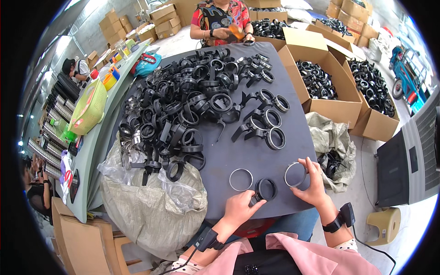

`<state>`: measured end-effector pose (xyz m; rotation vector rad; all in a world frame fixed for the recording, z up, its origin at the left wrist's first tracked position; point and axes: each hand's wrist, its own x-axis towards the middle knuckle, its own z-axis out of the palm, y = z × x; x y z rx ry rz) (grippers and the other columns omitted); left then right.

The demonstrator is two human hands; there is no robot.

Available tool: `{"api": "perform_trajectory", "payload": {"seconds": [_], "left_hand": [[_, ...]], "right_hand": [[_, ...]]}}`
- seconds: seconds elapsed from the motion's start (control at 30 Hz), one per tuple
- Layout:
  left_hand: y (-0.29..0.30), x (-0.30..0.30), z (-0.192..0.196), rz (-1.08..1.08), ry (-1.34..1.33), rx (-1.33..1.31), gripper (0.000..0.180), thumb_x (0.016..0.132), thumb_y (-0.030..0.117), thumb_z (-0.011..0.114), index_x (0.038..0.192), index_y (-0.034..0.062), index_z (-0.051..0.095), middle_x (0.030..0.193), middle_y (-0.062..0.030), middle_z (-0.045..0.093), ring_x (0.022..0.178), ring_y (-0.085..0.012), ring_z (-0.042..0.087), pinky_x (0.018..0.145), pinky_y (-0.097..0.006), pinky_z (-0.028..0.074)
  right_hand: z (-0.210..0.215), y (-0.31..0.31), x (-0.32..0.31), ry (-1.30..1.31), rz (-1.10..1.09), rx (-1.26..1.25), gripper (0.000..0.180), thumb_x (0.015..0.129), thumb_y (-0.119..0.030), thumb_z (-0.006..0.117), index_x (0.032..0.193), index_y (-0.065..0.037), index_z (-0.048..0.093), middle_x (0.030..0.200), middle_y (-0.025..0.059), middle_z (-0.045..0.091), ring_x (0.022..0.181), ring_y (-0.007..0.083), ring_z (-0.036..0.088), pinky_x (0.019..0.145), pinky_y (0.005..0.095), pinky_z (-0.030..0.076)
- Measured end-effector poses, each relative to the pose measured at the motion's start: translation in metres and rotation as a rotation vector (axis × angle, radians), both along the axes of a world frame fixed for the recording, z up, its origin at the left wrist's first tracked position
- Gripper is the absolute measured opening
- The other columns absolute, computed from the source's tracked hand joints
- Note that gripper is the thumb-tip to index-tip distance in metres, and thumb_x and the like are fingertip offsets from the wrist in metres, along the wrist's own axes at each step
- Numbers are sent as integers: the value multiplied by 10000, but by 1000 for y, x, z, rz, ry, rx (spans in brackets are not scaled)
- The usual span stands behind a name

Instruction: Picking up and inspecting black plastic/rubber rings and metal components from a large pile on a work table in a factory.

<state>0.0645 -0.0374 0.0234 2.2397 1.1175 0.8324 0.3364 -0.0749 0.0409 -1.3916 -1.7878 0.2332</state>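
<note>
Near the front edge of the dark table, my left hand (239,209) grips a black plastic ring part (266,189) that has a short arm. To its right, my right hand (313,183) pinches a thin silver metal ring (287,175) by its side, held upright. Another thin metal ring (241,179) lies on the table just beyond my left hand. Several black ring parts with light inner rims (275,138) stand in a row up the table's right side. A large heap of black ring parts (183,94) covers the left and far part of the table.
A woven sack (151,208) hangs at the table's left front; another sack (346,158) with black parts sits at the right. Open cardboard boxes (337,110) of black parts stand beyond. Across the table, a person (224,20) handles an orange object. A green basket (87,107) rests on the left bench.
</note>
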Motion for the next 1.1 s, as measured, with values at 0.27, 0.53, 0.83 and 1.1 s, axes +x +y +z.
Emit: {"api": "perform_trajectory", "payload": {"seconds": [0.27,0.53,0.83,1.1], "left_hand": [[2,-1,-7,42,-17,30,405,776,409,783,862,36,652,711,-124,663,639,-305,666,563,-381,521],[2,0,-8,22,-22,53,404,779,407,777,861,31,655,714,-123,664,637,-315,667,557,-391,524],[2,-1,-5,23,-24,61,400,784,407,771,859,32,652,722,-119,665,643,-316,668,560,-395,524],[2,0,-4,15,-20,49,394,792,411,763,860,36,661,733,-107,674,646,-310,671,563,-387,528]], "right_hand": [[23,6,-33,-586,-327,175,720,703,-37,668,1381,10,432,1345,130,533,1120,322,484,951,440,364],[44,14,-29,-538,-196,176,710,711,-1,630,1390,12,421,1368,141,510,1096,324,493,935,422,363],[83,17,-29,-57,-81,-9,1105,606,-122,824,1490,70,188,1288,184,545,1066,354,497,969,429,412],[108,14,-23,143,38,-78,1156,612,-168,831,1516,51,144,1249,165,589,1025,277,546,920,385,438]]}}
